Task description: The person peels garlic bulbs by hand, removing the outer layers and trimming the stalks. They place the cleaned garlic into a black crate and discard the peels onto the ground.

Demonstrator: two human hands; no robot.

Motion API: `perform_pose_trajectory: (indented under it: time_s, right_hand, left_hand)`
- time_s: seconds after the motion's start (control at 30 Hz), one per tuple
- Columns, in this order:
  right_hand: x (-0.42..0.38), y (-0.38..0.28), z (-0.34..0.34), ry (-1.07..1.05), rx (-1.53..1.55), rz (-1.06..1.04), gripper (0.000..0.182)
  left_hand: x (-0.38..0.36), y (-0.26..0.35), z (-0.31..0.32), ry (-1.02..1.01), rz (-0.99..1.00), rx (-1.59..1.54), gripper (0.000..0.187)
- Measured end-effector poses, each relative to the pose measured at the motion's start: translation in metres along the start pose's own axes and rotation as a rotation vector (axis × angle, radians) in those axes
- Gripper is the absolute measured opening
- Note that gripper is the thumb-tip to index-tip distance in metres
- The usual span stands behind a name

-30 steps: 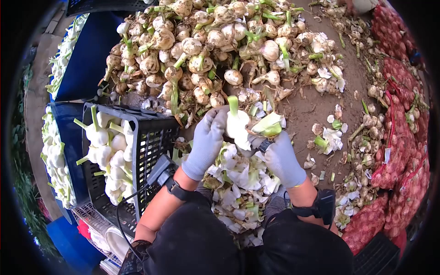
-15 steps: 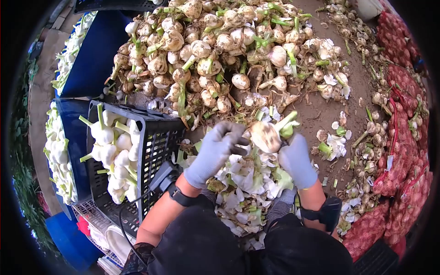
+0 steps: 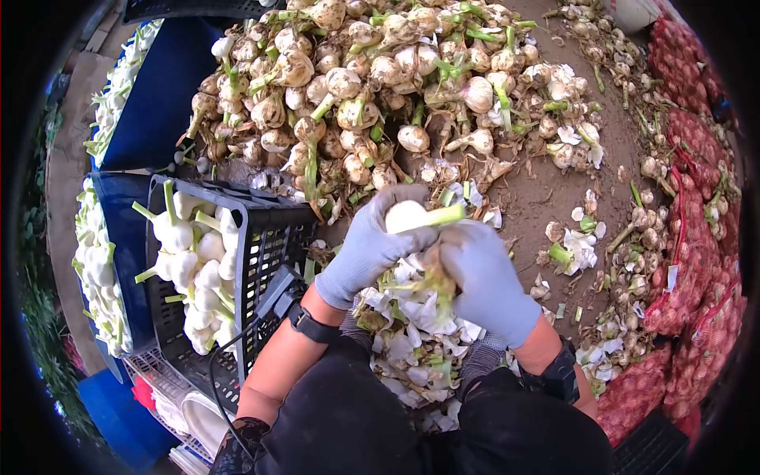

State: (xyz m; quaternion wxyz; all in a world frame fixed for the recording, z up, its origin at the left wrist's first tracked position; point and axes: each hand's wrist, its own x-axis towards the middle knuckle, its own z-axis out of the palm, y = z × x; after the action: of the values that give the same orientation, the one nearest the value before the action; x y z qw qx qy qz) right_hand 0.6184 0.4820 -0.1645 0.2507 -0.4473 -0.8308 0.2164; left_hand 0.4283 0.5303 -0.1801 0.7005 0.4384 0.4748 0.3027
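A clean white garlic bulb [image 3: 405, 216] with a cut green stem sits in my left hand [image 3: 366, 247], whose gloved fingers wrap round it. The stem points right, across the front of my right hand [image 3: 487, 277]. That hand is also gloved and its fingers are curled in. Brownish outer garlic skin [image 3: 437, 277] hangs from beneath them, just under the bulb; the fingertips are partly hidden. Below both hands, between the legs, lies a heap of white garlic peelings [image 3: 416, 356].
A large pile of dirty garlic [image 3: 348, 103] lies ahead on the ground. At left stands a black crate [image 3: 273, 237] holding white bulbs, beside blue crates [image 3: 131, 245] with more. Red mesh sacks [image 3: 689, 229] line the right side. A blue tub [image 3: 127, 419] is at lower left.
The bulb was dirty and brown between both hands; it now shows white in my left hand. My right hand has moved left and up to the stem, with loose skin under it.
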Motion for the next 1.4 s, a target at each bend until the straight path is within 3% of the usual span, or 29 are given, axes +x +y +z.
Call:
perform_pose_trajectory:
  time_s: [0.03, 0.07, 0.17, 0.3, 0.37, 0.4, 0.43, 0.5, 0.53, 0.6, 0.63, 0.7, 0.77, 0.8, 0.83, 0.87, 0.9, 0.97, 1.0, 1.03, 1.07, 1.1, 1.13, 1.17, 1.23, 1.3, 1.37, 1.4]
  right_hand:
    - [-0.002, 0.004, -0.004, -0.021, -0.078, 0.183, 0.023]
    - [-0.004, 0.01, -0.008, -0.046, -0.155, 0.364, 0.023]
    - [-0.011, 0.035, -0.005, 0.083, -0.189, 0.52, 0.022]
    - [-0.022, 0.041, -0.005, 0.098, -0.274, 0.503, 0.021]
    - [-0.042, 0.045, 0.0, -0.156, -0.195, 0.657, 0.022]
    - [-0.051, 0.037, -0.001, -0.3, -0.112, 0.609, 0.023]
    - [-0.061, 0.026, -0.003, -0.444, -0.029, 0.557, 0.024]
    - [-0.08, 0.013, -0.005, -0.639, 0.085, 0.358, 0.021]
    - [-0.082, 0.017, -0.005, -0.64, 0.088, 0.351, 0.021]
    - [-0.088, 0.02, -0.008, -0.608, 0.094, 0.461, 0.028]
    - [-0.09, 0.028, -0.002, -0.484, -0.057, 0.504, 0.034]
    - [-0.077, 0.043, 0.0, -0.247, -0.201, 0.534, 0.045]
    - [-0.045, 0.055, 0.014, -0.054, -0.088, 0.489, 0.054]
    - [-0.038, 0.059, 0.033, 0.019, 0.019, 0.465, 0.059]
    - [-0.033, 0.053, 0.045, -0.245, 0.117, 0.551, 0.062]
    - [-0.028, 0.049, 0.059, -0.511, 0.212, 0.626, 0.066]
    - [-0.048, 0.041, 0.097, -0.585, -0.039, 0.467, 0.069]
    - [-0.067, 0.001, 0.095, -0.775, -0.056, 0.326, 0.07]
    - [-0.087, -0.003, 0.102, -0.779, 0.123, 0.312, 0.07]
    - [-0.103, -0.004, 0.109, -0.765, 0.298, 0.3, 0.07]
    - [-0.104, -0.005, 0.109, -0.765, 0.296, 0.298, 0.07]
    - [-0.102, -0.003, 0.108, -0.815, 0.523, 0.403, 0.065]
    - [-0.102, -0.003, 0.107, -0.861, 0.754, 0.506, 0.061]
    - [-0.106, -0.004, 0.114, -0.861, 0.75, 0.502, 0.061]
    - [-0.116, -0.007, 0.135, -0.851, 0.965, 0.391, 0.054]
    - [-0.116, -0.018, 0.129, -0.844, 1.019, 0.352, 0.055]
    - [-0.111, -0.022, 0.121, -0.942, 1.182, 0.818, 0.05]
    - [-0.108, -0.023, 0.119, -0.993, 1.186, 0.749, 0.05]
  left_hand:
    - [-0.001, 0.002, -0.001, -0.049, -0.144, -0.076, 0.064]
    - [-0.004, -0.006, 0.002, -0.015, -0.1, -0.252, 0.047]
    - [-0.011, -0.015, -0.001, -0.149, -0.147, -0.663, 0.036]
    - [-0.009, -0.026, -0.007, -0.25, 0.076, -0.381, 0.036]
    - [-0.013, -0.018, -0.008, -0.061, 0.239, -0.589, 0.042]
    - [-0.01, 0.003, -0.023, -0.08, -0.016, -0.892, 0.045]
    - [-0.007, -0.003, -0.03, -0.047, 0.099, -0.965, 0.049]
    - [-0.005, 0.0, -0.041, -0.023, 0.084, -1.183, 0.05]
    - [-0.006, 0.0, -0.046, 0.025, 0.092, -1.202, 0.048]
    - [-0.016, 0.013, -0.045, 0.165, 0.164, -0.899, 0.041]
    - [-0.028, 0.031, -0.044, 0.245, 0.175, -0.689, 0.038]
    - [-0.054, 0.061, -0.048, 0.517, 0.515, -0.034, 0.036]
    - [-0.084, 0.092, -0.09, 0.786, 0.571, 0.505, 0.035]
    - [-0.099, 0.095, -0.123, 0.862, 0.493, 0.564, 0.036]
    - [-0.115, 0.096, -0.155, 0.941, 0.417, 0.623, 0.038]
    - [-0.134, 0.095, -0.187, 1.012, 0.332, 0.889, 0.039]
    - [-0.15, 0.092, -0.202, 1.074, 0.237, 1.153, 0.042]
    - [-0.182, 0.095, -0.168, 1.079, 0.475, 1.233, 0.043]
    - [-0.208, 0.087, -0.147, 1.088, 0.294, 1.047, 0.03]
    - [-0.235, 0.083, -0.132, 0.716, 0.33, 1.339, 0.023]
    - [-0.271, 0.078, -0.124, 0.325, -0.134, 1.565, 0.025]
    - [-0.271, 0.081, -0.083, 0.061, -0.462, 1.308, 0.028]
    - [-0.279, 0.075, -0.071, 0.003, -0.672, 0.58, 0.032]
    - [-0.354, 0.039, -0.087, 0.006, -0.667, 0.579, 0.032]
    - [-0.342, -0.023, -0.085, -0.325, -0.214, 0.793, 0.05]
    - [-0.244, -0.084, -0.038, -0.626, 0.258, 0.978, 0.073]
    - [-0.218, -0.085, 0.026, -0.348, 0.424, 1.208, 0.081]
    - [-0.206, -0.107, 0.04, -0.36, 0.404, 1.28, 0.083]
